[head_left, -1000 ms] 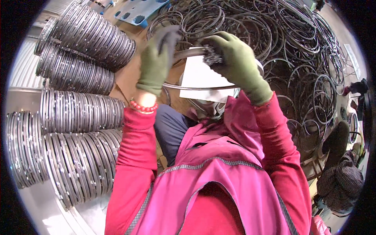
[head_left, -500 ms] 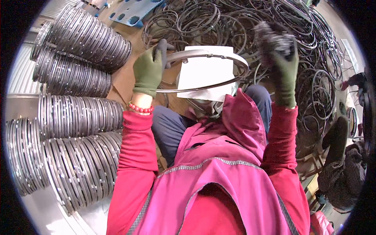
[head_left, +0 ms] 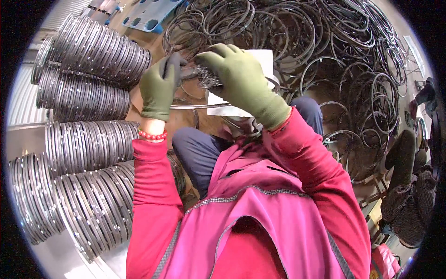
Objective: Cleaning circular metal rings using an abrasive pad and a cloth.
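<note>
My left hand (head_left: 158, 90), in a green glove with dark fingertips, is closed on a thin metal ring (head_left: 197, 107) at the ring's left side. The ring hangs tilted above my knees, over a white sheet (head_left: 261, 58). In my right hand (head_left: 244, 79), also in a green glove, is a grey, wiry wad of steel wool (head_left: 206, 78). That wad lies against the ring's upper part, just right of my left fingers. My right hand and forearm hide much of the ring and the sheet.
Rows of stacked metal rings (head_left: 95, 144) stand at the left. A tangled heap of loose rings (head_left: 320, 28) spreads across the far side and right. A blue plastic pallet (head_left: 151, 14) lies at the far left. Dark clothing of another person (head_left: 409, 209) shows at the right edge.
My right hand has swung left from over the heap, bringing the steel wool against the ring beside my left hand. My left hand and the ring have shifted slightly left.
</note>
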The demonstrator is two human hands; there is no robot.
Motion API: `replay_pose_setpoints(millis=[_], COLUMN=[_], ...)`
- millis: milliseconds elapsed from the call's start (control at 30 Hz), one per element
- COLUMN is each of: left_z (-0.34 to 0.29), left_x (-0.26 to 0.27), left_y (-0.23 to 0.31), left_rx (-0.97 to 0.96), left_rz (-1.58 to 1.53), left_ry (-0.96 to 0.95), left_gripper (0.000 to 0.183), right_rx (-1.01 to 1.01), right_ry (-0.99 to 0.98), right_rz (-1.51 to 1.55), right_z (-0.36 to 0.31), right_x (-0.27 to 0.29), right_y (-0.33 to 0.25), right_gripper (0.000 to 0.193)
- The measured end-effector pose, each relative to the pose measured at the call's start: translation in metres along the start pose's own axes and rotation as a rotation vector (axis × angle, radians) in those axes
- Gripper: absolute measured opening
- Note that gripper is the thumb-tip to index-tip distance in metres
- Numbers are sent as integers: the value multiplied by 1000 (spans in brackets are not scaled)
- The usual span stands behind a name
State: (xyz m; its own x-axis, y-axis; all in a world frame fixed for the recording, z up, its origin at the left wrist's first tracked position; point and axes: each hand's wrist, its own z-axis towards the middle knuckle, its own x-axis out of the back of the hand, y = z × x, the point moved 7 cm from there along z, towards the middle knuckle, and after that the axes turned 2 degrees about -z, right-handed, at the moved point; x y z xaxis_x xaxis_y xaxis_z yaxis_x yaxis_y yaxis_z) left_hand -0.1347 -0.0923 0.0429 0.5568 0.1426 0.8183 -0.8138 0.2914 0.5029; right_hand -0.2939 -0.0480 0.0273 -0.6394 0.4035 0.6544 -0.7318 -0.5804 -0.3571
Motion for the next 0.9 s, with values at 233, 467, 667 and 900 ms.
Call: replay_pose_setpoints(millis=[233, 467, 667, 900], left_z=[0, -5, -3, -4], left_x=[-4, 7, 7, 15], left_y=[-4, -20, -14, -50], left_rx=[-120, -36, -106, -51], left_rz=[-57, -15, -2, -145], left_ry=[53, 94, 107, 79], left_gripper=[25, 26, 28, 30], right_rx=[-45, -369, -83, -152], right_ry=[82, 310, -79, -108], right_rz=[408, 927, 224, 256], right_z=[-15, -17, -16, -30], right_x=[8, 62, 3, -14], right_y=[21, 53, 28, 47], right_gripper=[56, 56, 61, 44])
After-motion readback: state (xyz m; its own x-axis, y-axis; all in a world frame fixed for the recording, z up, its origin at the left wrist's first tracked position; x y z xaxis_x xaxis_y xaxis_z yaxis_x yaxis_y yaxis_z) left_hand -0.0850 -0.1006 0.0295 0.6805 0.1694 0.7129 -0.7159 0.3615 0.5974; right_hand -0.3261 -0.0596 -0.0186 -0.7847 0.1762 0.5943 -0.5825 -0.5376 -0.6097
